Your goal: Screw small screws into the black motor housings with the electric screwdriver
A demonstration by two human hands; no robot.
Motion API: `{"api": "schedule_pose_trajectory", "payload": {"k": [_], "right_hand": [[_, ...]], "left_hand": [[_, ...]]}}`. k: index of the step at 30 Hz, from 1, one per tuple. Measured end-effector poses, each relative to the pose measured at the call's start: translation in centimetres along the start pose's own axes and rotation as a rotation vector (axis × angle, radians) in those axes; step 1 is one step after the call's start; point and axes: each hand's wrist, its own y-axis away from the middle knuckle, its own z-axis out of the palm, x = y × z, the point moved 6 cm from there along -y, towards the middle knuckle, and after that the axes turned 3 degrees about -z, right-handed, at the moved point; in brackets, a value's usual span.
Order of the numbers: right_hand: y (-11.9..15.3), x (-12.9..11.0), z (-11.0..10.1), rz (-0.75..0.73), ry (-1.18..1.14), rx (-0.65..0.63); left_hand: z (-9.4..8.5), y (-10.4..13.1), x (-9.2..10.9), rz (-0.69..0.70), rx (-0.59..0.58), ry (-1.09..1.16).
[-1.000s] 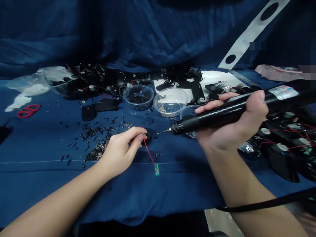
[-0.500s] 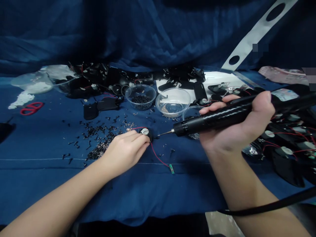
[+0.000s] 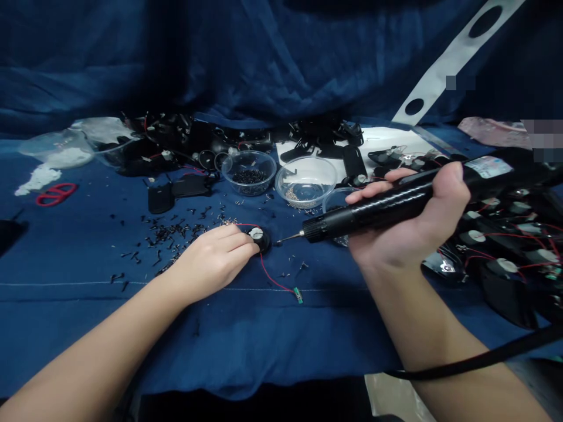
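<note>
My left hand (image 3: 217, 258) is closed on a small round black part (image 3: 264, 240) with a white piece on top, low over the blue cloth. A red wire runs from that part to a small green circuit board (image 3: 298, 295) lying on the cloth. My right hand (image 3: 409, 223) is wrapped round a black electric screwdriver (image 3: 369, 214), which points left. Its thin bit ends just right of the black part, with a tiny dark screw at the tip. Whether the screw touches the part is too small to tell.
Loose black screws (image 3: 167, 234) lie scattered behind my left hand. Clear bowls (image 3: 307, 181) stand behind the black part. Red-handled scissors (image 3: 57, 194) lie at the left. Black parts with red wires (image 3: 505, 265) are heaped at the right, near the screwdriver's black cable (image 3: 484, 357).
Both hands have shifted slightly left, with the black part and the screwdriver. The circuit board has slid a little left and up with its wire.
</note>
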Motion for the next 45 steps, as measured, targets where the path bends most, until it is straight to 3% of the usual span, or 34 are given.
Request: {"api": "schedule_pose_trajectory", "payload": {"k": [7, 19, 33, 38, 45], "right_hand": [[0.3, -0.2, 0.2, -0.033, -0.025, 0.006], [0.5, 0.0, 0.4, -0.056, -0.051, -0.004], [1.0, 0.5, 0.5, -0.010, 0.002, -0.010], [1.2, 1.1, 0.4, 0.013, 0.023, -0.046], [-0.4, 1.6, 1.8, 0.108, -0.033, -0.001]], "left_hand": [[0.5, 0.2, -0.5, 0.085, -0.025, -0.089], [0.4, -0.2, 0.2, 0.059, 0.031, -0.152], [0.7, -0.3, 0.2, 0.020, 0.013, -0.101], [1.1, 0.2, -0.7, 0.014, 0.074, -0.034], [1.4, 0.4, -1.4, -0.035, 0.106, 0.046]]}}
